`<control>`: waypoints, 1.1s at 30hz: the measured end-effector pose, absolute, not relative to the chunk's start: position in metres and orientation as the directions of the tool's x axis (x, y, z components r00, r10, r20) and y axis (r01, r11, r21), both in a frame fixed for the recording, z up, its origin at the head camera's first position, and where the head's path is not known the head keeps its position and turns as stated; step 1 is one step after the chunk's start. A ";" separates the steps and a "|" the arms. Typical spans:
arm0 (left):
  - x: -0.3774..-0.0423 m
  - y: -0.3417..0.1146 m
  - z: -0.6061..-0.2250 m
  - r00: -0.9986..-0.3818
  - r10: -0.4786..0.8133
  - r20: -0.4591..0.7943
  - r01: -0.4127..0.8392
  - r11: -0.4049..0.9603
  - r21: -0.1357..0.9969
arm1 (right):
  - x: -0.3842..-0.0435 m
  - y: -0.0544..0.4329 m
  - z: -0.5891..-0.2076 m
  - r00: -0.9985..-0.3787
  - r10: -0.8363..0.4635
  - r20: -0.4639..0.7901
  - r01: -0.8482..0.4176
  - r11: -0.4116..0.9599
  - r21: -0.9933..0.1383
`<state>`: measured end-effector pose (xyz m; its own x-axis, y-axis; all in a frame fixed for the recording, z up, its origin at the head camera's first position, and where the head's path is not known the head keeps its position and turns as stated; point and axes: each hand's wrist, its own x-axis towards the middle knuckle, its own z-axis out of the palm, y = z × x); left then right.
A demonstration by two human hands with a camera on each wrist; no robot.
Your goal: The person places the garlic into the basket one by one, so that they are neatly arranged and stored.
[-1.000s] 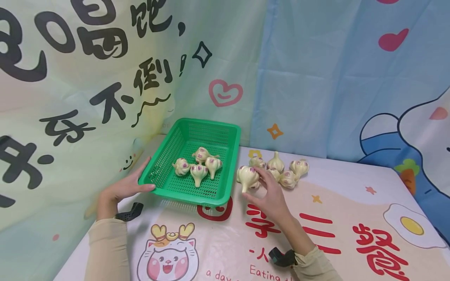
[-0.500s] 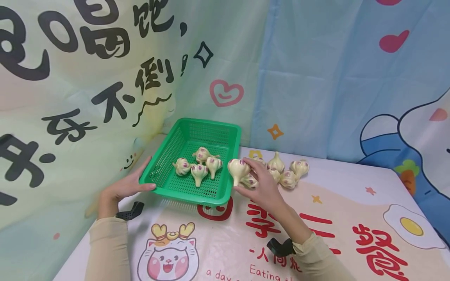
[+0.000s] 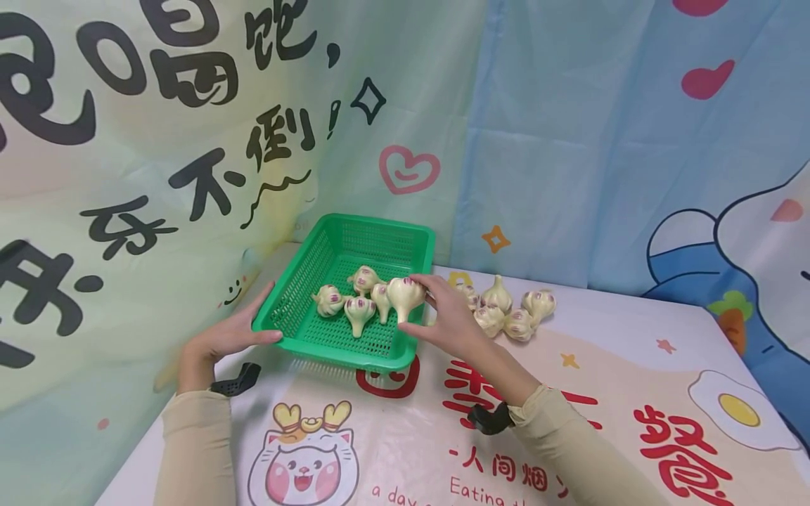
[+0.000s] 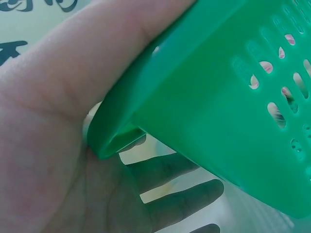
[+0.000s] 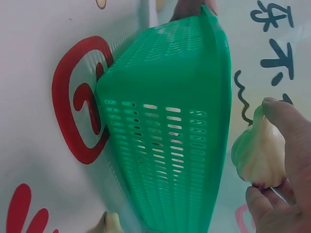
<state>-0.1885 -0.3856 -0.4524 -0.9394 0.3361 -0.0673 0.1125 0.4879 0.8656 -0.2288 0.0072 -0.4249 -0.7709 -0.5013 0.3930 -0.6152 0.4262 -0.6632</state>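
Note:
My right hand (image 3: 452, 316) pinches a garlic bulb (image 3: 405, 295) between thumb and fingers, over the right rim of a green plastic basket (image 3: 361, 355). The bulb's stem points down in the head view. In the right wrist view this garlic bulb (image 5: 262, 153) hangs past the basket's rim, its purple-marked end at my fingertips. Inside the basket sit several more garlic bulbs (image 3: 358, 313); the held bulb partly hides one. My left hand (image 3: 230, 330) rests around the near-left corner, thumb (image 4: 92, 53) along the rim and straight, spread fingers (image 4: 184, 199) outside the wall.
Several loose garlic bulbs (image 3: 519, 323) lie in a cluster on the table right of the basket. A printed cloth (image 3: 392, 450) covers the table. Patterned curtains (image 3: 538, 140) hang close behind the basket and along the left.
My right hand has carried the garlic bulb left, from beside the loose cluster to over the basket's right rim. My left hand and the basket have stayed in place.

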 end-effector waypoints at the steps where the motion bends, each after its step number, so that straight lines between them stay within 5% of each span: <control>1: -0.189 -0.386 -0.453 -0.939 0.336 -0.068 0.112 0.489 0.865 | -0.230 0.005 -0.424 -0.774 -0.507 0.378 -0.609 0.434 -0.664; 21: -0.187 -0.385 -0.451 -0.941 0.330 -0.071 0.117 0.515 0.849 | -0.264 -0.034 -0.421 -0.839 -0.533 0.106 -0.426 0.524 -0.738; 33: -0.187 -0.387 -0.451 -0.946 0.310 -0.095 0.089 0.529 0.844 | -0.287 -0.042 -0.412 -0.796 -0.605 -0.030 -0.423 0.590 -0.688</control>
<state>-0.1872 -0.3867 -0.4511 -0.9460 0.3101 -0.0946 0.0889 0.5288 0.8441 -0.2873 -0.0423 -0.4124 -0.7957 -0.6049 -0.0299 -0.4225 0.5898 -0.6882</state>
